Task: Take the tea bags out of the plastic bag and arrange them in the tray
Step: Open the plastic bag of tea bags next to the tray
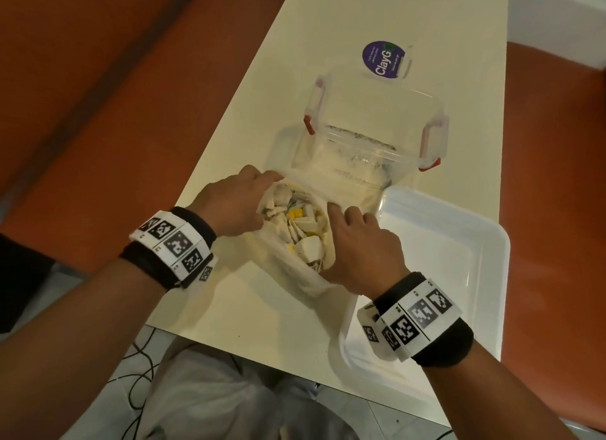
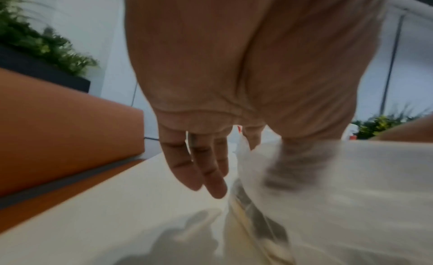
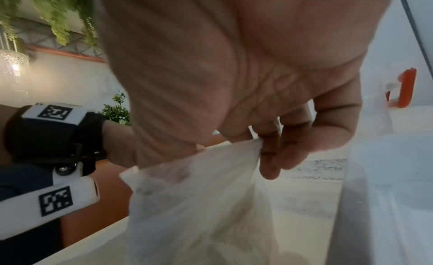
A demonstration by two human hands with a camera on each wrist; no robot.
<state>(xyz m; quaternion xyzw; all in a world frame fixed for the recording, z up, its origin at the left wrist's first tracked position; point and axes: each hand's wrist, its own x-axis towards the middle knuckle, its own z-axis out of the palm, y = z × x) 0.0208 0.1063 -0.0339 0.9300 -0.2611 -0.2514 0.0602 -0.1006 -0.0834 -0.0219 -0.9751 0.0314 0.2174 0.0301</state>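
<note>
— Where are the tea bags (image 1: 303, 225)?
— Heaped inside the bag (image 1: 296, 277) on the table (image 1: 262, 311), beside the tray (image 1: 459, 243).
— Hands?
— Left hand (image 1: 234, 203) and right hand (image 1: 364, 246) each pinch the bag's rim, spreading it. A clear box (image 1: 373, 125) stands behind.

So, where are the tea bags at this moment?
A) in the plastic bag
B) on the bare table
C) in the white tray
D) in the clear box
A: the tea bags lie inside the open plastic bag, which both hands hold; the tray holds none.
</note>
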